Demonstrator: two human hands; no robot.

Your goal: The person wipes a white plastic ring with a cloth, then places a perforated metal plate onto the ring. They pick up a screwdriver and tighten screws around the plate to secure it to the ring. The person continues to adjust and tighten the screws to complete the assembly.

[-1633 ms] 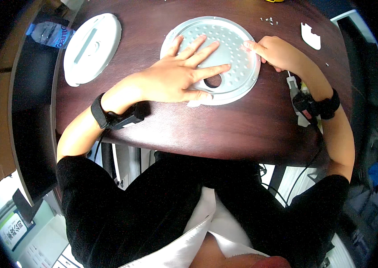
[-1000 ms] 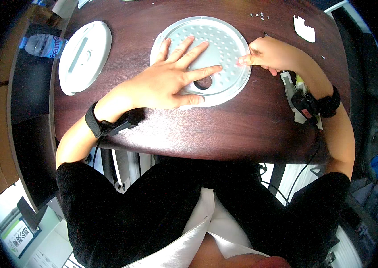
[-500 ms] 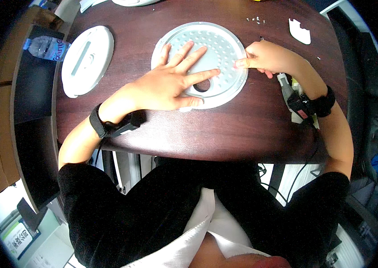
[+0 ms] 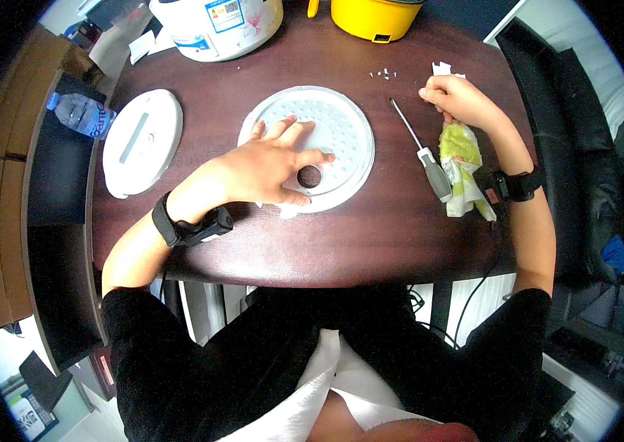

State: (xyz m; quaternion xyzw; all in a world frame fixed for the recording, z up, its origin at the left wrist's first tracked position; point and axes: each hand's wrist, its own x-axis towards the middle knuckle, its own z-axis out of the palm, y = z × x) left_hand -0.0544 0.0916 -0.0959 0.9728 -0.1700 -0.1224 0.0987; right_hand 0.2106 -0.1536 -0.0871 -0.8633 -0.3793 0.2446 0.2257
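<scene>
A round, pale, dimpled disc with a hole near its front lies on the dark table. My left hand rests on its left part, fingers spread, the thumb by the front rim. Off to the right of the disc, my right hand is held with thumb and fingers pinched together; whatever may be between them is hidden. Just beyond it shows a white broken-edged piece, partly covered by the hand. Below that hand a screwdriver with a grey-and-white handle lies beside a green-and-white cloth.
Several small screws lie beyond the screwdriver's tip. A white oval lid is on the left. At the back stand a white rice cooker and a yellow pot. A water bottle lies past the table's left edge.
My right hand has left the disc's right rim and moved right and away from me. The left hand stays on the disc. The view has shifted, bringing the cooker and yellow pot further in.
</scene>
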